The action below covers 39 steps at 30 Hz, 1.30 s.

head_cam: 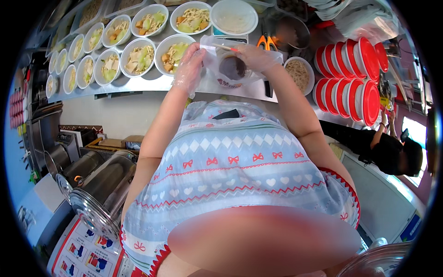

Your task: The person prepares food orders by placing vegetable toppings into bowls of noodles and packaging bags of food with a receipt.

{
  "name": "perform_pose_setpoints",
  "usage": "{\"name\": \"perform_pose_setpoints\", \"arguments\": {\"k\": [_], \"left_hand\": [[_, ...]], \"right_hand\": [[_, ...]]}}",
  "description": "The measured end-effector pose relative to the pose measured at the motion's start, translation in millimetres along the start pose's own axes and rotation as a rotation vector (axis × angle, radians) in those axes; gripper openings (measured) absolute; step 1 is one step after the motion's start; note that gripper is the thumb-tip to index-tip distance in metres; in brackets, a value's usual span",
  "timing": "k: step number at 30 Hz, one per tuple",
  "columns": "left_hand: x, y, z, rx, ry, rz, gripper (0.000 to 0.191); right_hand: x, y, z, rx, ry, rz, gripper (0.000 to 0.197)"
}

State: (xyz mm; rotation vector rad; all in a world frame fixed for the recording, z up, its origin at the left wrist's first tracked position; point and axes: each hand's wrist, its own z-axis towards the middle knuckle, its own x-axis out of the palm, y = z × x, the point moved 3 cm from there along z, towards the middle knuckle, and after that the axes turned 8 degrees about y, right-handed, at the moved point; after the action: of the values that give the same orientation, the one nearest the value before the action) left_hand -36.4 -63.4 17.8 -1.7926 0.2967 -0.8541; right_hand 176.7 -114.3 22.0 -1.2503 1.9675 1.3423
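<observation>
Both of my hands wear clear plastic gloves. Between them hangs a white plastic bag [211, 62] with red printing on its front. My left hand [189, 65] pinches the bag's left edge beside a bowl of food. On the other side, my right hand [255, 57] grips the bag's upper right part. A thin stick with a red band [225, 47] crosses the bag's mouth and reaches my right fingers; whether they hold it is unclear. Inside the bag shows a round container of dark liquid [233, 67]; its lower part is hidden by the plastic.
White bowls of noodles, greens and tofu-like cubes [139, 57] line the steel counter [138, 84]. An empty-looking bowl [234, 17] sits on a scale. Orange-handled scissors [266, 43], a noodle bowl [298, 74] and stacked red-lidded bowls [371, 102] stand right. Another person [391, 149] is farther right.
</observation>
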Motion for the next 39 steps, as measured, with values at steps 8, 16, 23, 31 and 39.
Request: {"name": "perform_pose_setpoints", "arguments": {"k": [8,16,23,31,39], "left_hand": [[10.1,-3.8,-2.5,0.115,-0.041,0.279,0.017],[8.3,-3.9,0.9,0.091,-0.010,0.342,0.019],[2.1,2.6,-2.7,0.094,0.008,0.340,0.020],[-1.4,-3.3,-9.8,0.003,0.001,0.235,0.020],[24.2,-54.3,-34.9,-0.347,0.115,0.892,0.036]], "right_hand": [[2.3,-29.7,16.3,0.175,0.147,-0.114,0.031],[-11.1,-11.7,31.9,0.185,0.186,0.018,0.032],[-23.9,7.0,12.4,0.293,0.124,-0.294,0.027],[-22.8,-3.2,1.2,0.105,-0.082,-0.098,0.030],[-24.8,-29.4,-99.5,0.464,-0.079,0.123,0.029]]}}
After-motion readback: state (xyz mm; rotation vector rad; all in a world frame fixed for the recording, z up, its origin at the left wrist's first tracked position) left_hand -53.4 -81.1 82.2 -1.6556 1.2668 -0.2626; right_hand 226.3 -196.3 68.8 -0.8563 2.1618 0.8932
